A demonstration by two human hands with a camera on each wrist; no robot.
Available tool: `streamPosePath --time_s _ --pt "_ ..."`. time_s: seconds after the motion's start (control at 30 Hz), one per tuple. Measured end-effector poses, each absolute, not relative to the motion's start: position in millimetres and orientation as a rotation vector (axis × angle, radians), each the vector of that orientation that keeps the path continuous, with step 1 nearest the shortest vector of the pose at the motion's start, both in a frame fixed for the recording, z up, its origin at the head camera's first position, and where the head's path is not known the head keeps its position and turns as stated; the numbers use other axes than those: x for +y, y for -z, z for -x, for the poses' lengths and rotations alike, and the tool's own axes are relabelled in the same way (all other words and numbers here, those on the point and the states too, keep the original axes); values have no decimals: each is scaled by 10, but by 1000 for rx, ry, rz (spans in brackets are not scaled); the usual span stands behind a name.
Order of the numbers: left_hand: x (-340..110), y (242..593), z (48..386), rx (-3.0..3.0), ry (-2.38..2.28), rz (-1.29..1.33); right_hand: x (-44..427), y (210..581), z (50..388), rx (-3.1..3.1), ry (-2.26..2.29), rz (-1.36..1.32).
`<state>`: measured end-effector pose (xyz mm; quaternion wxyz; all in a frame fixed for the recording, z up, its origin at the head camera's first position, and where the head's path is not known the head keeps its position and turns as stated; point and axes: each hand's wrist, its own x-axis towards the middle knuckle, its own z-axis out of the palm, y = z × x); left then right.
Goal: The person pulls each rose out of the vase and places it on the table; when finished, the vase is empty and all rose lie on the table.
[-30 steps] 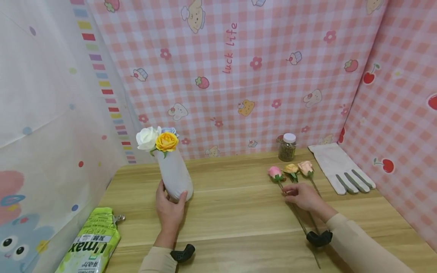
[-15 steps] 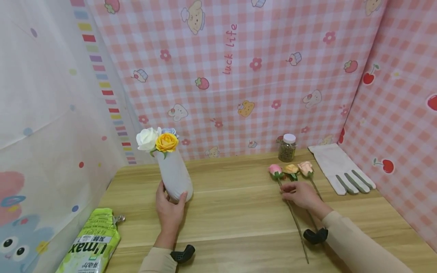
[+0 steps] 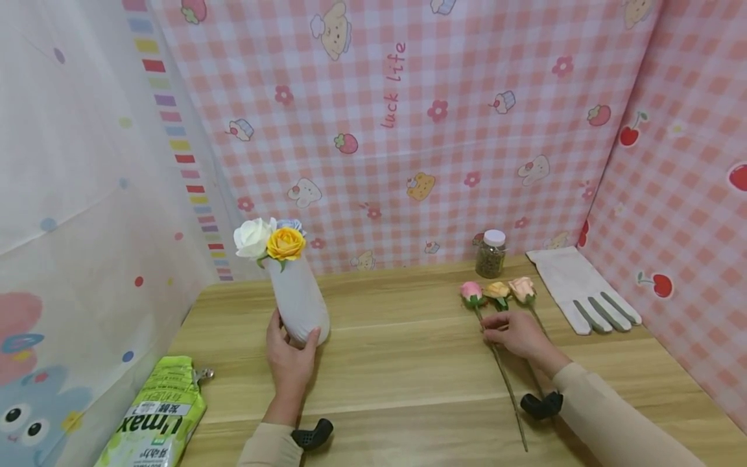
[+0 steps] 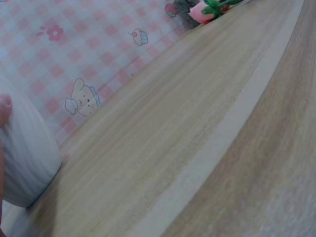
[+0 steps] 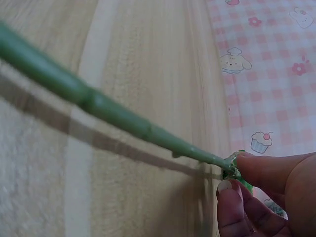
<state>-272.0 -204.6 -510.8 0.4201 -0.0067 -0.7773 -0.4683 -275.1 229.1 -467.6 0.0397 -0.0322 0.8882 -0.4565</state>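
In the head view my left hand (image 3: 292, 366) holds the lower part of a white vase (image 3: 299, 301), thumb on its right side. A white rose (image 3: 253, 239), a yellow rose (image 3: 286, 244) and a blue flower (image 3: 292, 225) stand in its mouth. The vase base meets the table in the left wrist view. My right hand (image 3: 518, 334) pinches the stem of a pink rose (image 3: 471, 292); the right wrist view shows the green stem (image 5: 118, 116) between thumb and fingertips. Beside it lie a pale yellow rose (image 3: 497, 290) and a peach rose (image 3: 522, 288), their stems partly hidden by the hand.
A lidded jar (image 3: 491, 254) stands behind the loose roses, with a white and grey glove (image 3: 578, 285) to its right. The green bag (image 3: 160, 412) with a metal clip lies at the front left. Patterned cloths (image 3: 362, 84) border the wooden table (image 3: 397, 363).
The lower end of the pink rose's stem has swung left, away from the other stems, and my right hand has shifted slightly. My left hand and the vase have stayed put.
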Motion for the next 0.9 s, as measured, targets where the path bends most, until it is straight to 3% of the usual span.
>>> streamPosePath --time_s 0.27,0.53,0.9 --pt "-2043 5103 2716 -1951 1169 20 2288 4555 2745 2870 1295 144" --pt "-2040 5106 2712 -1948 1173 24 2101 4139 2772 2904 1304 247" --pt "-2044 5110 2707 -1945 1169 10 1025 3510 2846 2766 1487 522"
